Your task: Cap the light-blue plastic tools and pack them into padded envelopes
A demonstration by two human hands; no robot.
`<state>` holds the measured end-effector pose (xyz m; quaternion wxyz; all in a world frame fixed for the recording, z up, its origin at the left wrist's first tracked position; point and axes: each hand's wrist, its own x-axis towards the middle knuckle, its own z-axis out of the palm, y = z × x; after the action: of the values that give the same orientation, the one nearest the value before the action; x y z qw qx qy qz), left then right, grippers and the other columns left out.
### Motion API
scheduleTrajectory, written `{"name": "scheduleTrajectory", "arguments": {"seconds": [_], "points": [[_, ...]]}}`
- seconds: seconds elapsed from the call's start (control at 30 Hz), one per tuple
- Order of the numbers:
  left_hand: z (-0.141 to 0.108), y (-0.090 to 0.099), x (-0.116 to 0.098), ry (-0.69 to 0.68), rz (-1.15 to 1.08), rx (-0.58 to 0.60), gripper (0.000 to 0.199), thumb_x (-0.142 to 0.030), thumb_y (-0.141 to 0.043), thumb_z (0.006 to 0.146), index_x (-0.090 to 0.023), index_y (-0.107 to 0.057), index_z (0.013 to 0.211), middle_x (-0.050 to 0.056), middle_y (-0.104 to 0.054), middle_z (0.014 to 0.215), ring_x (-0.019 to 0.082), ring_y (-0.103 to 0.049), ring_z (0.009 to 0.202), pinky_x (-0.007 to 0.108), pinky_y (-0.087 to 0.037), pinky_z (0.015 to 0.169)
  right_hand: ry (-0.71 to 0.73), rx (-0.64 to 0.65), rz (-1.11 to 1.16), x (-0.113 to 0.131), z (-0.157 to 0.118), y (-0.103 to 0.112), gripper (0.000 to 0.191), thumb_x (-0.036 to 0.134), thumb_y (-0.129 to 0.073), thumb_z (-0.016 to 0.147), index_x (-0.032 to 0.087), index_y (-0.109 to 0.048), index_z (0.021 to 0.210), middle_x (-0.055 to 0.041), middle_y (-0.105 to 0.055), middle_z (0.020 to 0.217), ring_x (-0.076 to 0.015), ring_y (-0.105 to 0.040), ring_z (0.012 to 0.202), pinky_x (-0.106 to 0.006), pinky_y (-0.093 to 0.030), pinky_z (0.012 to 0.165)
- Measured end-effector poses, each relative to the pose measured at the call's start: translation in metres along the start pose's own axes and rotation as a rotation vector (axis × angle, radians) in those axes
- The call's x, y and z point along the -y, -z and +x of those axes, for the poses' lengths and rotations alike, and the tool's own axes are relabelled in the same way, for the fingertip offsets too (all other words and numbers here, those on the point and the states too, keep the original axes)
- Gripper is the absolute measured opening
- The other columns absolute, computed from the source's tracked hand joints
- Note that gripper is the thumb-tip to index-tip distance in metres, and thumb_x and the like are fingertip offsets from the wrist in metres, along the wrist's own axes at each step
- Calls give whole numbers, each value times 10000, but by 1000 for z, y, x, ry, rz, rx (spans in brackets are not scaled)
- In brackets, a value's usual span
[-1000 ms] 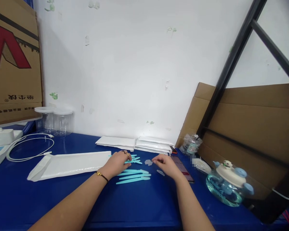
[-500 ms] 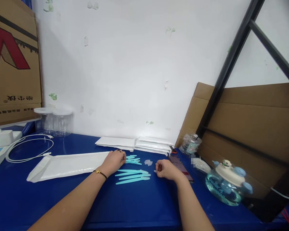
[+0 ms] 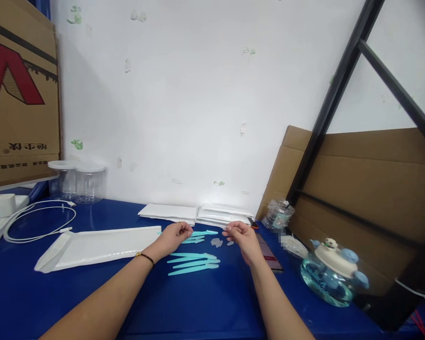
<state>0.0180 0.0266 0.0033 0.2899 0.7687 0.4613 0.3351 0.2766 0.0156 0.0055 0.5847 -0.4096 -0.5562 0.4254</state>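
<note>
As seen from the head view, the left hand [image 3: 172, 238] now has one slim teal plastic tool [image 3: 207, 233] apart from the rest of the upper bunch, its far end pointing right. Left fingers: pinched together on that tool, near the middle of its length as far as shows. Half a second back, no single tool stands out this way at those fingertips.

Right hand [image 3: 245, 240]: shifted up and inward, fingertips drawn close together near the tool's far end, no contact seen. Something tiny and pale may be between them; too small to tell, so grip not certain. Judgement: both hands are now working around the same tool, rather than at separate spots.

Under and beside the left fingertips, a few more teal plastic tools [image 3: 194, 241] lie on the blue surface [image 3: 184, 307]. Nearer the wearer, a fanned group of teal plastic tools [image 3: 194, 269]. Between the hands, a small cluster of translucent plastic pieces [image 3: 216, 242], with one loose translucent piece [image 3: 230, 243] just beside it, below the right fingertips.

Left of the left hand, a long white padded envelope [image 3: 106, 243]. Behind, stacked white packets [image 3: 225, 215]. Dark-screened phone [image 3: 271, 255] right of the right hand.
</note>
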Motion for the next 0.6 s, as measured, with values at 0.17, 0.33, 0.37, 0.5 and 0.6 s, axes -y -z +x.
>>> {"name": "scheduleTrajectory", "arguments": {"seconds": [0.17,0.33,0.37,0.5,0.6], "points": [[1,0,2,-3,-52,-2,379,-530,-443,789,-182,-574,864,21,-592,789,183,-519,735,275,-403,672,22,35,-40,0,-1,-2,319,426,-741,668,154,-628,790,-52,-692,706,-187,-673,681,-215,-446,527],[3,-1,5,-11,-34,-4,371,-523,-445,785,-187,-579,869,21,-594,800,181,-510,742,272,-395,675,12,62,-50,1,-2,-6,330,436,-736,670,152,-628,797,-63,-703,738,-185,-671,672,-218,-434,518],[3,-2,6,-13,-30,-4,367,-518,-445,784,-187,-580,868,21,-595,798,182,-510,745,272,-395,676,14,67,-52,0,-3,-6,333,439,-736,669,152,-629,799,-63,-702,734,-187,-671,674,-220,-433,518],[3,-3,5,-21,-24,1,346,-496,-457,778,-184,-588,854,17,-597,781,179,-512,738,265,-394,668,15,105,-74,-2,-4,-11,324,438,-745,656,157,-637,773,-35,-680,640,-186,-667,641,-228,-427,522],[1,-4,2,-18,-44,28,342,-491,-473,771,-181,-595,851,21,-612,801,181,-528,754,258,-401,673,4,164,-80,-4,-5,-14,302,418,-744,665,155,-640,772,-31,-679,609,-176,-659,610,-234,-430,528]]}}
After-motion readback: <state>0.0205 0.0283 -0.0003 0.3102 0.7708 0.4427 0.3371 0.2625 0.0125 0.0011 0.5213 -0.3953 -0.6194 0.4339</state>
